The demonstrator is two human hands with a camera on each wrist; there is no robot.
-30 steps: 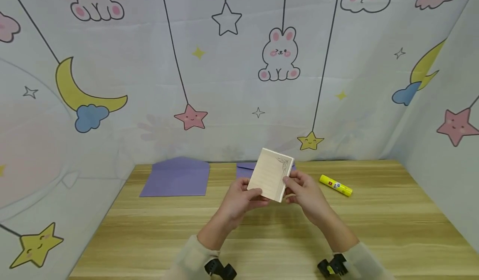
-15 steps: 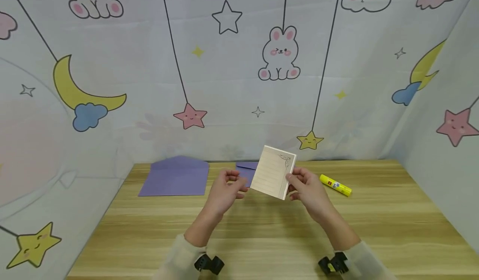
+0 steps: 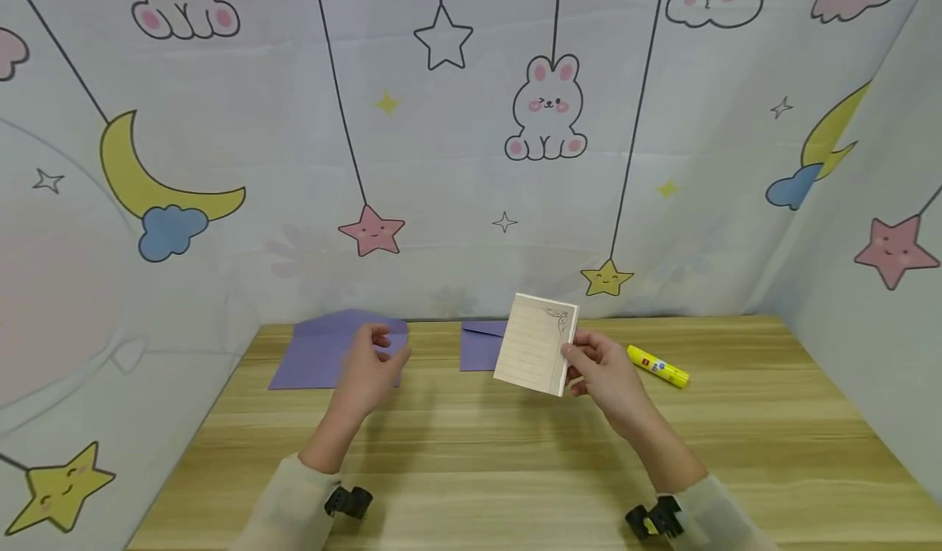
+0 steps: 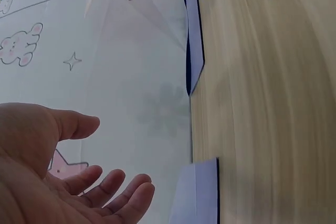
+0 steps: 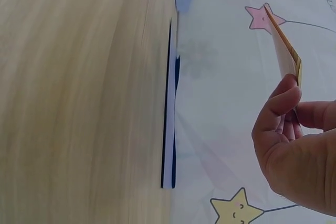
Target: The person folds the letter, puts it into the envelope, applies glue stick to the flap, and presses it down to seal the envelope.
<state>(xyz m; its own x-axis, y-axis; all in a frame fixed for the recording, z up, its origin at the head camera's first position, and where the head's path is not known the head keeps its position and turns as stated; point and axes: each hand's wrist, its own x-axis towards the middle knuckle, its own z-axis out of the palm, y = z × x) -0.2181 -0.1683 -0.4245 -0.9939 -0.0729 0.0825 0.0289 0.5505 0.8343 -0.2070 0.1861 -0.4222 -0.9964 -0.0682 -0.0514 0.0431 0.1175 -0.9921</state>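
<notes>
A small cream notepad-like stack of lined paper (image 3: pixel 533 345), with a scroll ornament in one corner, is pinched at its right edge by my right hand (image 3: pixel 607 379). The right wrist view shows the paper (image 5: pixel 283 51) edge-on between thumb and fingers of the right hand (image 5: pixel 294 145). My left hand (image 3: pixel 371 375) holds nothing; its fingers are loosely bent above the right part of an opened purple envelope (image 3: pixel 312 359). In the left wrist view the left hand (image 4: pixel 68 171) has its palm bare. Behind the paper lies a second purple envelope (image 3: pixel 478 351), partly hidden.
A yellow glue stick (image 3: pixel 657 366) lies on the wooden table (image 3: pixel 471 469) to the right of my right hand. A white curtain (image 3: pixel 294 167) printed with stars, moons and rabbits hangs behind the table and along its sides.
My left hand has let go of the paper and moved left, over to the opened envelope. The right hand keeps holding the paper in nearly the same spot.
</notes>
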